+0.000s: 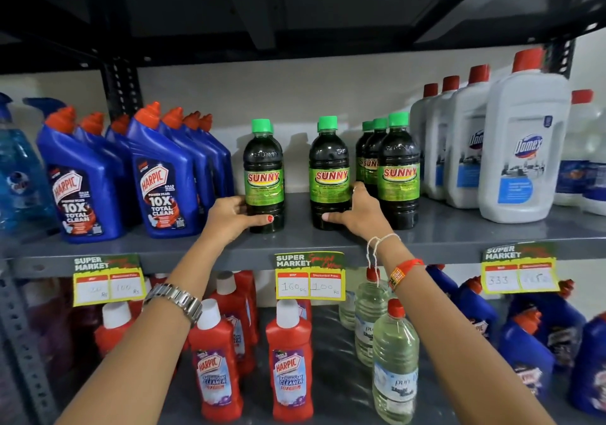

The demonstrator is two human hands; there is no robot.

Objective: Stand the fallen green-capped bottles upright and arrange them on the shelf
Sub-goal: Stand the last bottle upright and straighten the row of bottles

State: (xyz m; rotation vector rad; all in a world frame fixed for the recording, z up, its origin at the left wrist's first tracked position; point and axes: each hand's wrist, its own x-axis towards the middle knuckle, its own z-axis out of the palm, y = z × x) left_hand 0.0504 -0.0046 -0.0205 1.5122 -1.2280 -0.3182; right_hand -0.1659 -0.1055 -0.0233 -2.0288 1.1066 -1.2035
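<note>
Several dark SUNNY bottles with green caps stand upright on the grey shelf [442, 231]. My left hand [231, 216] wraps the base of the leftmost bottle [264, 175], which has another green cap just behind it. My right hand [357, 211] grips the lower part of the middle bottle [329, 172], also with one behind. To the right stands a row of three more green-capped bottles [398, 169], one behind the other, touching my right hand's knuckles. No green-capped bottle lies on its side in view.
Blue Harpic bottles [164, 182] crowd the shelf left of my left hand. White Domex bottles [521, 142] stand to the right. A gap of bare shelf separates the two held bottles. Red Harpic bottles [288, 362] and clear bottles [395, 359] fill the shelf below. Price tags [310, 275] hang on the shelf edge.
</note>
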